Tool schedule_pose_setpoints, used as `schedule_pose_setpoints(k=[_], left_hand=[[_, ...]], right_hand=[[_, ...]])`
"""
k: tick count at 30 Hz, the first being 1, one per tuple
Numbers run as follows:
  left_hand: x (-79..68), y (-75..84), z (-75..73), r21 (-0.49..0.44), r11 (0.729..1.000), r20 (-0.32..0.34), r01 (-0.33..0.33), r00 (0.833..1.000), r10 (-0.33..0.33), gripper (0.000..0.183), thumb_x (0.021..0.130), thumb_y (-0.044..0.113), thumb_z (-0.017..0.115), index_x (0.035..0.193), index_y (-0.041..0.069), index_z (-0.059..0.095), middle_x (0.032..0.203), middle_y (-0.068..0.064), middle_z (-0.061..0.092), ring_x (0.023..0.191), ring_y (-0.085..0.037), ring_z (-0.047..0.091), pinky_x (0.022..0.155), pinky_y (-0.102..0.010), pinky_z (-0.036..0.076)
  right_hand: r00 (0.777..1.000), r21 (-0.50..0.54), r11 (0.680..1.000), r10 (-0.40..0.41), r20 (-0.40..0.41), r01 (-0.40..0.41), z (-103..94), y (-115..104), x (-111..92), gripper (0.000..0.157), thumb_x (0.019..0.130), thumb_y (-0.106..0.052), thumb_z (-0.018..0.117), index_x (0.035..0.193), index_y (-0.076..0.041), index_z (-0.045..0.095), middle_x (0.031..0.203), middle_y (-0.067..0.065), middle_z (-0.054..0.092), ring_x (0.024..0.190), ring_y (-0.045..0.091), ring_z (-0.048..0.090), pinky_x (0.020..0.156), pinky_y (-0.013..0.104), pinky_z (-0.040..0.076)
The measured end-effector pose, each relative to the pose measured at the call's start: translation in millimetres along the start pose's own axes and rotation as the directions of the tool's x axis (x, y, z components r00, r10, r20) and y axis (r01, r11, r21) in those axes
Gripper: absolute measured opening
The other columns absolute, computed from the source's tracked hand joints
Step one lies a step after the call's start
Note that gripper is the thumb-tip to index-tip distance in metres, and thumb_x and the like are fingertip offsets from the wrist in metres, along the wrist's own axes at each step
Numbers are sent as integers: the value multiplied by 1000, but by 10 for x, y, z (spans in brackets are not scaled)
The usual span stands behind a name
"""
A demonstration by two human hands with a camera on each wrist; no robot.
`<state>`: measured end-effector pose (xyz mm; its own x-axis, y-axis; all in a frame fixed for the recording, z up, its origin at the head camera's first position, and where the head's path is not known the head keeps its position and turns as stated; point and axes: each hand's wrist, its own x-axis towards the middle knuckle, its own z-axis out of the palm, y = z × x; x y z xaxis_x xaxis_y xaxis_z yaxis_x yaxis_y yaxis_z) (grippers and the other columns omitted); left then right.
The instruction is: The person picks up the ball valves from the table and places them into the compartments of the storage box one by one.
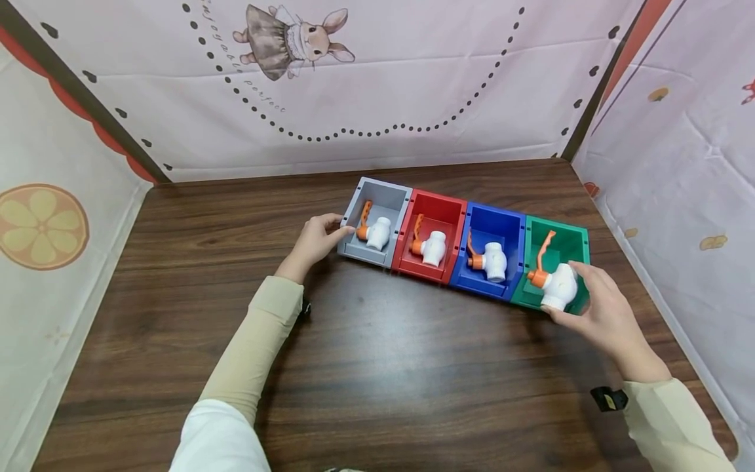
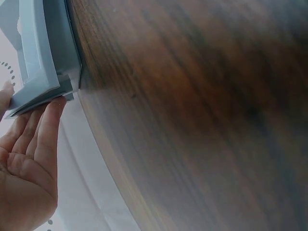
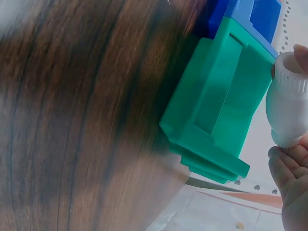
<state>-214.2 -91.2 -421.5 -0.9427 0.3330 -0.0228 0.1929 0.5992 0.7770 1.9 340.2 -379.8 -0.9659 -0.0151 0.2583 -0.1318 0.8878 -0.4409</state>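
Several open-front plastic bins stand joined in a row, each with a white ball valve and orange lever handle in view. My left hand (image 1: 312, 246) holds the left side wall of the grey bin (image 1: 367, 255), thumb at the rim and fingers along the outside. A ball valve (image 1: 377, 233) lies inside it. At the other end, my right hand (image 1: 604, 314) pinches a ball valve (image 1: 559, 288) between thumb and fingers, one at each white end. In the right wrist view this valve (image 3: 287, 108) is raised above the green bin (image 3: 219, 96), its orange handle out of sight.
Between the end bins are the red bin (image 1: 420, 274) and blue bin (image 1: 480, 288), holding one ball valve (image 1: 434, 248) and another ball valve (image 1: 494, 262). They stand on a dark wood-grain table (image 1: 377, 373). Printed cloth (image 1: 413, 85) hangs behind and at both sides.
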Motion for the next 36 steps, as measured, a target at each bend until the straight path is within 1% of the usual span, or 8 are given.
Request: schedule_pose_setpoints(k=[3, 8, 13, 15, 18, 22, 26, 36], left_hand=[[9, -11, 4, 5, 1000, 0, -4, 1000, 4, 41, 91, 33, 63, 120, 3, 63, 112, -14, 67, 95, -23, 61, 82, -39, 50], [9, -24, -1, 1, 1000, -7, 0, 1000, 0, 40, 91, 31, 63, 120, 3, 63, 110, -15, 67, 94, -23, 60, 81, -38, 50], [20, -53, 1, -14, 1000, -13, 8, 1000, -9, 40, 91, 31, 64, 119, 3, 63, 110, -14, 67, 93, -23, 60, 81, -38, 50], [20, -49, 0, -16, 1000, -13, 11, 1000, -12, 40, 91, 32, 64, 119, 4, 64, 110, -14, 67, 93, -22, 60, 81, -38, 50], [12, -23, -13, -18, 1000, -4, 11, 1000, -11, 41, 91, 32, 64, 120, 3, 64, 111, -14, 67, 95, -23, 61, 83, -39, 50], [3, -17, -35, -12, 1000, 0, 13, 1000, -13, 41, 91, 33, 64, 120, 4, 63, 114, -14, 66, 99, -23, 61, 86, -40, 50], [-1, -27, -51, -11, 1000, 1, 18, 1000, -18, 42, 91, 33, 64, 120, 4, 63, 115, -13, 66, 101, -23, 61, 87, -40, 50], [-3, -46, -32, -24, 1000, 10, 20, 1000, -19, 41, 90, 34, 65, 119, 4, 64, 111, -12, 67, 95, -21, 61, 84, -39, 50]], right_hand=[[1000, -23, 1000, 4, 9, -4, -26, 12, 9, 80, 61, -5, 85, 127, 13, 44, 120, 32, 48, 99, 40, 44, 68, 49, 43], [1000, -38, 999, -14, 18, 15, -44, 47, 32, 79, 61, -5, 85, 126, 13, 45, 119, 31, 49, 86, 31, 44, 55, 27, 39], [999, -16, 1000, 0, 51, 1, -31, 75, 40, 78, 63, -5, 84, 128, 12, 43, 121, 32, 47, 87, 32, 43, 53, 22, 39], [998, -9, 1000, 11, 64, -11, -21, 88, 41, 78, 64, -5, 83, 128, 13, 43, 121, 32, 46, 91, 35, 43, 59, 31, 45], [997, -13, 1000, 15, 71, -14, -9, 110, 46, 77, 65, -6, 83, 128, 13, 42, 121, 32, 45, 95, 38, 43, 62, 32, 46], [997, -5, 1000, -2, 73, 2, 5, 132, 73, 78, 65, -6, 83, 128, 13, 42, 122, 33, 45, 100, 41, 43, 68, 40, 47], [997, 11, 1000, -19, 74, 18, 22, 157, 106, 79, 64, -4, 83, 129, 15, 40, 123, 35, 44, 106, 45, 42, 77, 63, 40], [993, -15, 1000, 1, 119, 1, 22, 178, 176, 80, 66, -8, 83, 129, 14, 39, 122, 35, 43, 106, 45, 41, 81, 67, 38]])
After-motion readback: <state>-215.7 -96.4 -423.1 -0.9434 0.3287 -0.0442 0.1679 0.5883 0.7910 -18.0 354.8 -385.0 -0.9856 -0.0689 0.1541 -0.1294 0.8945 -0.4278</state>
